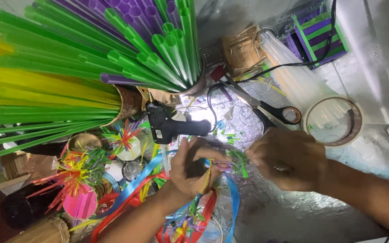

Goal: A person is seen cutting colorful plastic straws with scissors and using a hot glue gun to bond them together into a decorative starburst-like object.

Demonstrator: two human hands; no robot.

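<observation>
**Both hands pinched on one small green tuft**

Held the frayed green plastic straw tuft (238, 162) mid-surface, above the crinkled silver foil sheet (266, 211). Left hand (194, 168) curled shut around its base; right hand (289, 159) closed on its tip. Best kept clear of the black glue gun (169, 123) just beyond, grip kept light.

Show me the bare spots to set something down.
Bare foil lies below the right hand, and a white surface beside the tape roll. Left of the left hand, straws, ribbons and the glue gun crowd everything.
</observation>
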